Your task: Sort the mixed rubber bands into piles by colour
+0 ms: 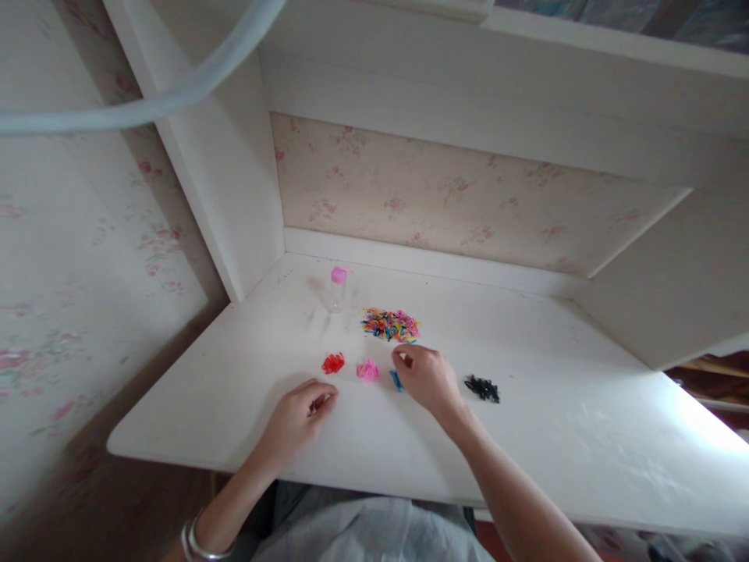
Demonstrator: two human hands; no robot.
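Small rubber bands lie sorted by colour on the white desk: a red pile, a pink pile, a blue pile and a black pile. Behind them spreads a mixed multicoloured heap. My right hand is closed in a pinch between the heap and the blue pile, partly covering the latter. Resting on the desk just in front of the red pile, my left hand has its thumb and fingers together. Whatever either hand holds is too small or hidden to make out.
A clear bottle with a pink cap stands behind the red pile. The desk has a side panel at the left and a shelf above. A pale cable crosses the upper left. My left wrist wears a silver bangle.
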